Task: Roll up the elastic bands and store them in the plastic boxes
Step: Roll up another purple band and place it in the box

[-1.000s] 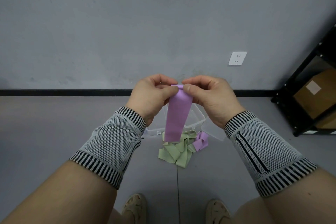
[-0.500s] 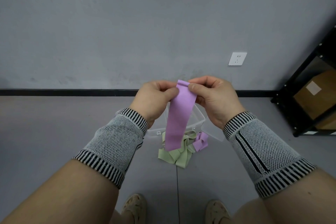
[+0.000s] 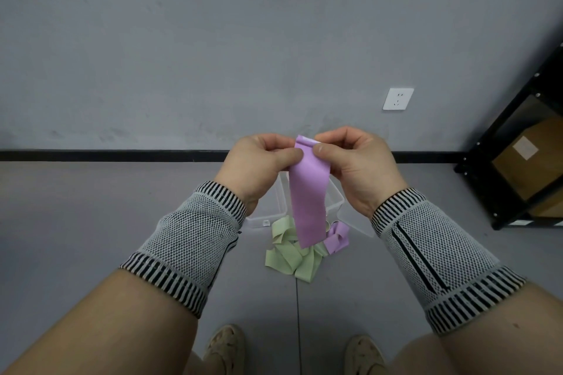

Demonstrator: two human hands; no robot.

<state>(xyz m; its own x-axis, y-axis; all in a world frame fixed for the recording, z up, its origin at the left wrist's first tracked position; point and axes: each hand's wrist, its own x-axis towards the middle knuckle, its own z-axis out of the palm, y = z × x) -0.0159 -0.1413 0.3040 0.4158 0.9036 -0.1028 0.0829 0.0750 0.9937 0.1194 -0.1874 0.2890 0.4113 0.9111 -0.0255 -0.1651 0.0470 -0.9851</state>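
A purple elastic band (image 3: 308,204) hangs flat in front of me, its top edge curled over. My left hand (image 3: 259,166) and my right hand (image 3: 355,164) both pinch that top edge, thumbs facing me. On the floor below lies a heap of pale green bands (image 3: 292,256) with another purple band (image 3: 337,237) at its right. Behind the heap stands a clear plastic box (image 3: 265,221), partly hidden by my hands and the hanging band. Its clear lid (image 3: 353,219) lies to the right.
A black metal shelf (image 3: 518,161) holding a cardboard box (image 3: 530,158) stands at the right. A white wall socket (image 3: 397,98) sits low on the grey wall. My two shoes (image 3: 227,347) show at the bottom edge.
The top edge of the purple band has been turned over between my fingers, starting a small roll. Both hands stay at about the same height.
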